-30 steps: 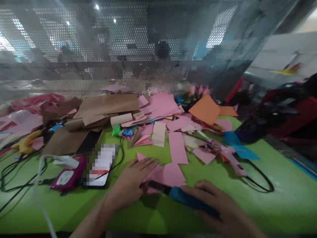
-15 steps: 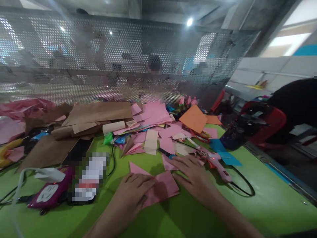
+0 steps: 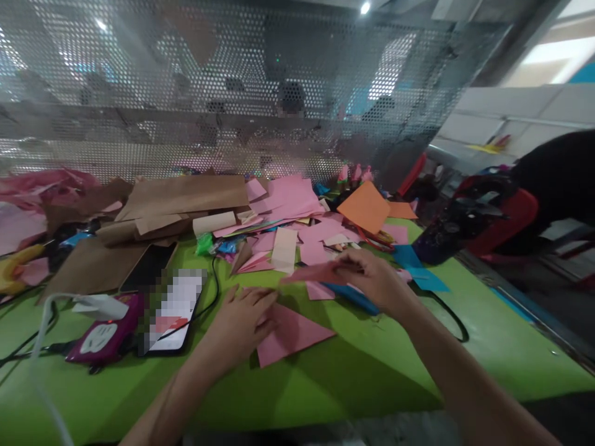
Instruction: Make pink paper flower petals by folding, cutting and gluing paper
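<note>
My left hand [image 3: 246, 319] lies with its fingers extended over a pink paper triangle [image 3: 297, 334] on the green table, pressing on its left side. Off to the right and higher, my right hand [image 3: 372, 275] pinches another piece of pink paper [image 3: 310, 272], raised a little above the tabletop and pointing left. A slim blue object, its kind unclear, [image 3: 357, 298] lies below the right hand. Behind that hand the pink glue gun [image 3: 404, 275] is mostly hidden; its black cord [image 3: 458, 322] curves out to the right.
A phone [image 3: 179, 316] and a purple power adapter [image 3: 105, 334] with cables lie at left. Brown paper [image 3: 186, 195], pink sheets [image 3: 290, 195] and an orange square [image 3: 365, 207] pile up at the back. A dark cup [image 3: 434, 238] stands at right, before a perforated screen [image 3: 232, 80].
My right hand has lifted a pink paper piece up and away from the folded paper. A pink triangle now shows under my left hand. The camera view has tilted downward.
</note>
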A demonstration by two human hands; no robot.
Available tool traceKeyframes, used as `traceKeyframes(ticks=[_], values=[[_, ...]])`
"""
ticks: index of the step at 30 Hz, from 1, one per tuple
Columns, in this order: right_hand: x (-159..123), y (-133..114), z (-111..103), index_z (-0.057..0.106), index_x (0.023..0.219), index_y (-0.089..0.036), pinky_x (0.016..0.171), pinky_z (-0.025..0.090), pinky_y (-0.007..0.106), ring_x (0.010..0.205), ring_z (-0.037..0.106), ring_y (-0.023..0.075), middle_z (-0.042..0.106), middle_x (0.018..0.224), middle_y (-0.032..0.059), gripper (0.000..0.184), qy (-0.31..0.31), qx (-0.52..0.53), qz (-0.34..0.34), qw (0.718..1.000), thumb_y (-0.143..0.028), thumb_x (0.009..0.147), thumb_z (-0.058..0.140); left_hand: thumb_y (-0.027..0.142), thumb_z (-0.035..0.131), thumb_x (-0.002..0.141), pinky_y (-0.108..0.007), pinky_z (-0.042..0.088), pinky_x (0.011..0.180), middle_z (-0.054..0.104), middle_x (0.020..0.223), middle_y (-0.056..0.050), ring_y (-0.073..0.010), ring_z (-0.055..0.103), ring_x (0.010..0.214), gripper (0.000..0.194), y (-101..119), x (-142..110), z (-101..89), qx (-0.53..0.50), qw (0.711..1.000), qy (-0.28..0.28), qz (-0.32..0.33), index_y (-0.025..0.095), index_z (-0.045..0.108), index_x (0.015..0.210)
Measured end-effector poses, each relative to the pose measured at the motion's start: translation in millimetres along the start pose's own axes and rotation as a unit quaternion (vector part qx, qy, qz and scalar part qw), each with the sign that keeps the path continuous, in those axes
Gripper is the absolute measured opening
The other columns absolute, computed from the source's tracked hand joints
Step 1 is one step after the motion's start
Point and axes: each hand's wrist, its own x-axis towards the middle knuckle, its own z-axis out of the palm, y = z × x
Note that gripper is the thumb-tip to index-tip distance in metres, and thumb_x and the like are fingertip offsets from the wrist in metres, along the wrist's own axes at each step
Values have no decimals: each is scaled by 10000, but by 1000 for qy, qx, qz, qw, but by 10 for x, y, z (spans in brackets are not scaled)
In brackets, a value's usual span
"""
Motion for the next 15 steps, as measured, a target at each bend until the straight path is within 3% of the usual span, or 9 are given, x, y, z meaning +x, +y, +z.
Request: traceKeyframes(ticks=[3,5,8,11,15], values=[[171,163,7,653,885,-192,665,460,316,765,630,237,687,821,45,125,53,-22,26,998,-270,848,562,324,618,845,-540,245,1059,578,1323,-61,-300,487,1217,457,12,28,-22,13,1000,-2,3,273,543,1293],[241,207,57,666,972,-191,780,459,379,905,623,287,696,950,79,185,77,-33,30,996,-227,809,588,313,668,794,-509,296,1003,606,1235,-65,-294,519,1150,480,31,37,-43,3,1000,0,-6,281,566,1262],[251,165,141,626,1160,-193,964,367,493,1152,507,352,622,1200,130,384,100,-26,26,994,-187,778,596,289,689,750,-454,344,915,630,1068,-53,-278,546,1048,388,49,44,-74,-36,999,-2,-38,253,628,1132],[181,68,197,622,1184,-217,998,346,503,1163,498,330,618,1203,114,381,88,16,19,996,-212,804,591,222,671,723,-388,365,821,630,953,-47,-259,554,948,195,54,51,-87,-85,994,-7,-73,197,641,914],[72,-39,250,639,1141,-233,935,434,420,1075,569,266,647,1146,85,303,36,114,23,993,-316,853,594,183,588,754,-308,354,668,595,778,-23,-209,538,762,37,45,79,-55,-176,979,5,-105,185,567,723]])
